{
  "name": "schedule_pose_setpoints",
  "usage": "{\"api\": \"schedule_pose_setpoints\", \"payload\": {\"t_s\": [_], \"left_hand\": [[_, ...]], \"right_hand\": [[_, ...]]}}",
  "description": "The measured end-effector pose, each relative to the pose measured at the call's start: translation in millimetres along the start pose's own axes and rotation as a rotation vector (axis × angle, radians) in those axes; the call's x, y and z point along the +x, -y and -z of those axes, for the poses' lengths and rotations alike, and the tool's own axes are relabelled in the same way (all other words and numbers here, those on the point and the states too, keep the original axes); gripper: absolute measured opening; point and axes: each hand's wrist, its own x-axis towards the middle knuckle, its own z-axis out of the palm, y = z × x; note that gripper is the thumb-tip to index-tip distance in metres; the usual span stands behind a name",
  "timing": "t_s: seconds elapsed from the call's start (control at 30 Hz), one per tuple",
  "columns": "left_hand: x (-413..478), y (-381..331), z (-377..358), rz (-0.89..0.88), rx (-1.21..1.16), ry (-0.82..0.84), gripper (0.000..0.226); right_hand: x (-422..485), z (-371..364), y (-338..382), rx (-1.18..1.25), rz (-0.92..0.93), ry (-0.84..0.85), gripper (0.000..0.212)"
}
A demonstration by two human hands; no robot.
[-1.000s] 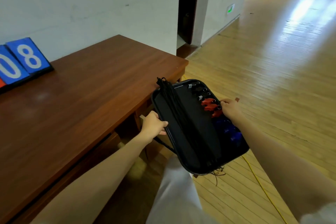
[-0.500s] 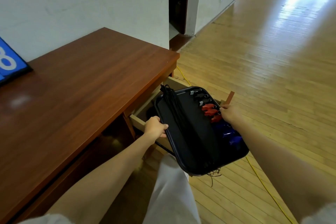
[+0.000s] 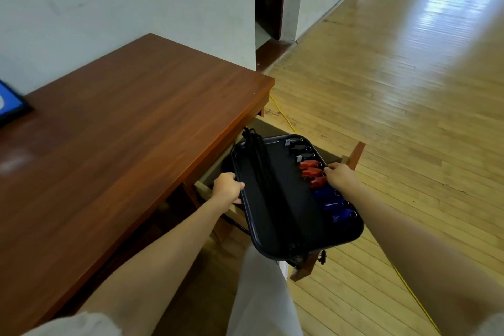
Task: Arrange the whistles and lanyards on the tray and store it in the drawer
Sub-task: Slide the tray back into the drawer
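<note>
Showing one tray [image 3: 297, 199] carrying three black whistles [image 3: 298, 148], three red whistles [image 3: 311, 172] and three blue whistles [image 3: 334, 203], making nine. Lying alongside, one bundle of lanyards [image 3: 261, 172], single strands blurring beyond counting. Sitting underneath, one drawer [image 3: 353, 154].

A black rectangular plastic tray [image 3: 297, 199] hangs over an open wooden drawer [image 3: 354, 155], gripped at both long rims. Just inside the left hand [image 3: 227, 189], a bundle of black cord lanyards [image 3: 261, 172] lies lengthwise. Along the right hand's [image 3: 341, 174] rim runs a row: black whistles [image 3: 298, 148] beyond the grip, red whistles [image 3: 311, 172] at it, blue whistles [image 3: 332, 203] behind it.
</note>
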Motion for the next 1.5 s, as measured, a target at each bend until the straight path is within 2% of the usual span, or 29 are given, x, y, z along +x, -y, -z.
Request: {"api": "schedule_pose_setpoints", "payload": {"t_s": [0.3,0.5,1.07,1.43,1.5], "left_hand": [[30.8,-5.4,5.8,0.029,-0.012,-0.021,0.055],[45.7,-1.5,7.2,0.037,-0.038,-0.049,0.047],[77.4,14.6,9.6,0.133,-0.126,-0.147,0.054],[76.7,23.5,-13.6,0.287,-0.269,-0.105,0.063],[76.0,24.2,-18.8,0.359,-0.339,-0.086,0.061]], "right_hand": [[23.7,-5.9,15.3,0.000,0.009,-0.007,0.042],[42.1,-11.9,29.7,0.000,0.020,0.021,0.039],[92.7,-42.2,72.0,-0.033,0.092,0.093,0.039],[122.3,-54.1,82.8,-0.094,0.151,0.113,0.037],[124.3,-56.3,83.2,-0.104,0.156,0.116,0.037]]}}
